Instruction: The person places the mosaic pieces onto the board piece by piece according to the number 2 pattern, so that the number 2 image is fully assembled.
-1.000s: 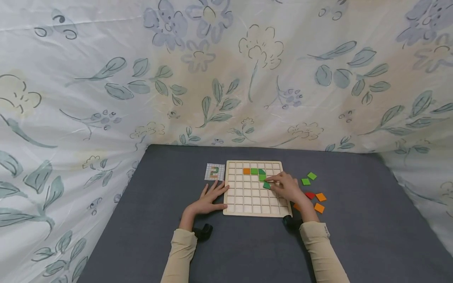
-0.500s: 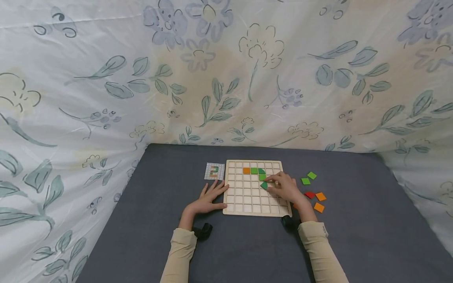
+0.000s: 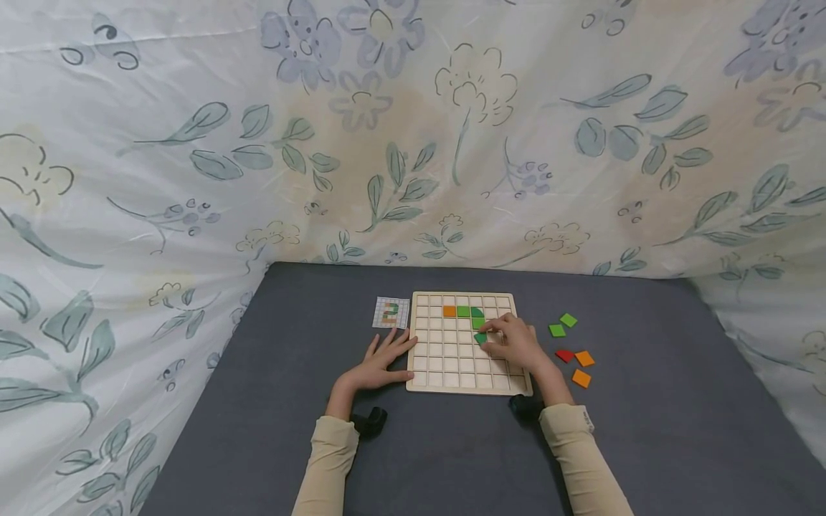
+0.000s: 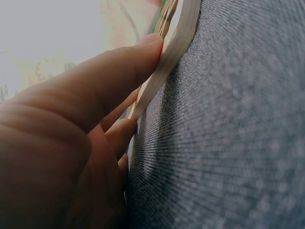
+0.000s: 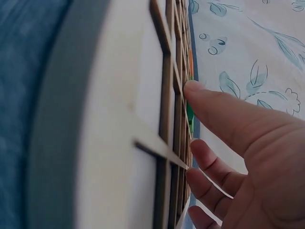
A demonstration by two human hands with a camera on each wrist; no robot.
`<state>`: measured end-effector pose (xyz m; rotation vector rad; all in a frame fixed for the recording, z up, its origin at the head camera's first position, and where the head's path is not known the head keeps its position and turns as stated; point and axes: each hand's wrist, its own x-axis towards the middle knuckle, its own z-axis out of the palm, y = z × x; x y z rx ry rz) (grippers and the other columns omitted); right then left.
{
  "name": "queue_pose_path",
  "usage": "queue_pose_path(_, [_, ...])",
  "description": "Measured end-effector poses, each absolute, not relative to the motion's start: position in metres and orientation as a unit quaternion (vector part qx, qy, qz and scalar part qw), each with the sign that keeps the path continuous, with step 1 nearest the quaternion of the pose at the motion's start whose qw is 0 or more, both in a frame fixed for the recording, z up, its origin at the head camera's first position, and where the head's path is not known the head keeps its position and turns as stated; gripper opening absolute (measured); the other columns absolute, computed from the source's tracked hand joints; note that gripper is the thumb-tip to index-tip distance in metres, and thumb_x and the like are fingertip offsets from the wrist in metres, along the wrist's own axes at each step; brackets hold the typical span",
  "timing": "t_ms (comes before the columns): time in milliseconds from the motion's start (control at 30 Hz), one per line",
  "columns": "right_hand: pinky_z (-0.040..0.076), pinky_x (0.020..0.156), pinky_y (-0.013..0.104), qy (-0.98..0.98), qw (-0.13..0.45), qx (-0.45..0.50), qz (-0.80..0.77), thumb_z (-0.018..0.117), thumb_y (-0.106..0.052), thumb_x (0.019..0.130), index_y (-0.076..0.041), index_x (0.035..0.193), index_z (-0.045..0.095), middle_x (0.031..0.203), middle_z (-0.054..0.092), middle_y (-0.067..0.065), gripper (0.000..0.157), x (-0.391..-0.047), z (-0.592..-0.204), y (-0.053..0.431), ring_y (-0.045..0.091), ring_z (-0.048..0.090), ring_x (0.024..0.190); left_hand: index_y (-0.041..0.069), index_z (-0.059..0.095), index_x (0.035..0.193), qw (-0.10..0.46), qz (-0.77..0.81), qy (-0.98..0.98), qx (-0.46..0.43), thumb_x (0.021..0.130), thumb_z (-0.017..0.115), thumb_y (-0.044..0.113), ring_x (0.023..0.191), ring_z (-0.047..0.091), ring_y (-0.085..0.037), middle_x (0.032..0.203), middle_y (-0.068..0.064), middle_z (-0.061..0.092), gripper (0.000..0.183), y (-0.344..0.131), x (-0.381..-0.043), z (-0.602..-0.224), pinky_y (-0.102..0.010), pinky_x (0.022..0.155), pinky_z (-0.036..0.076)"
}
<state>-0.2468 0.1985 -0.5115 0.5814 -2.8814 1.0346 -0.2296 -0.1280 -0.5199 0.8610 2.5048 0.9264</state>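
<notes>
A wooden grid board (image 3: 445,387) lies on the table, its cells framed by thin raised strips. My left hand (image 3: 373,365) rests at the board's left edge with fingers spread, thumb tip (image 4: 152,42) on the rim in the left wrist view. Over the board's right half, my right hand (image 3: 516,342) pinches a dark green tile (image 3: 480,338) between thumb and fingers, low at a cell. Directly above that cell is a light green tile (image 3: 478,323). The top coloured row holds an orange tile (image 3: 449,311), a green tile (image 3: 463,311) and a dark green rounded tile (image 3: 477,312).
A small pattern card (image 3: 390,313) lies left of the board. Loose to the right are two green tiles (image 3: 557,330), a red tile (image 3: 564,355) and two orange tiles (image 3: 581,378). A floral cloth (image 3: 413,143) hangs behind the dark table (image 3: 452,459).
My right hand has shifted slightly left with the dark green tile, which turned and now sits squarer under the light green one. The left hand has stayed put.
</notes>
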Motion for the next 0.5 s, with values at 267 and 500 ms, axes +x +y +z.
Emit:
queue_pose_path(267, [0.025,0.071,0.039,-0.935,0.029,0.168,0.311,0.070,-0.027,0.084,-0.017,0.106,0.068,0.097,0.054,0.007,0.024,-0.2457,-0.5110,0.1960,0.019,0.046,0.080,0.017,0.019,0.150,0.166,0.326,0.880,0.303,0.092,0.057,0.037,0.143,-0.007,-0.029,0.156,-0.006,0.007,0.072,-0.1276,-0.2292,-0.5201,-0.054,0.112,-0.012])
queue_pose_path(500, [0.027,0.071,0.040,-0.938,0.040,0.154,0.308,0.071,-0.027,0.083,-0.015,0.102,0.069,0.094,0.055,0.007,0.023,-0.2460,-0.5118,0.1948,0.019,0.044,0.076,0.017,0.019,0.150,0.169,0.329,0.880,0.298,0.092,0.057,0.037,0.143,-0.007,-0.028,0.156,-0.007,0.007,0.072,-0.1281,-0.2284,-0.5186,-0.054,0.112,-0.012])
